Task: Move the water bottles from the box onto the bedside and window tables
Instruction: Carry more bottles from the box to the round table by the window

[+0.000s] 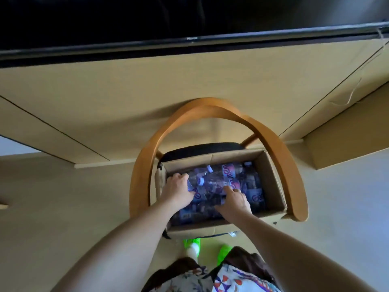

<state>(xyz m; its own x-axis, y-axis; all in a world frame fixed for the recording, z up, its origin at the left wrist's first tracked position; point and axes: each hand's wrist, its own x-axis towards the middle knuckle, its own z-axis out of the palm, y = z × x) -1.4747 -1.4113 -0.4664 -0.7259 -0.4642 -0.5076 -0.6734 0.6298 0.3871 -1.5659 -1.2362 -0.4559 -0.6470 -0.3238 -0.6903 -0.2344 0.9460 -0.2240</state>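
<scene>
Both hands are down inside a cardboard box (273, 186) full of water bottles (237, 182). The box sits on a chair (145, 161) with a curved wooden back. The left hand (179, 191) is curled around one bottle (194, 186) near the left side of the box, thumb under it and fingers over the top. That bottle's white cap (201, 181) pokes out just past the fingers. The right hand (234, 202) lies close beside the left one, on top of the bottles. Its fingers are spread and bent a little, touching the bottles, and I cannot tell if it holds one. More bottles lie past the right hand, toward the far right corner. A dark TV (189, 22) hangs on the wall beyond the hands.
</scene>
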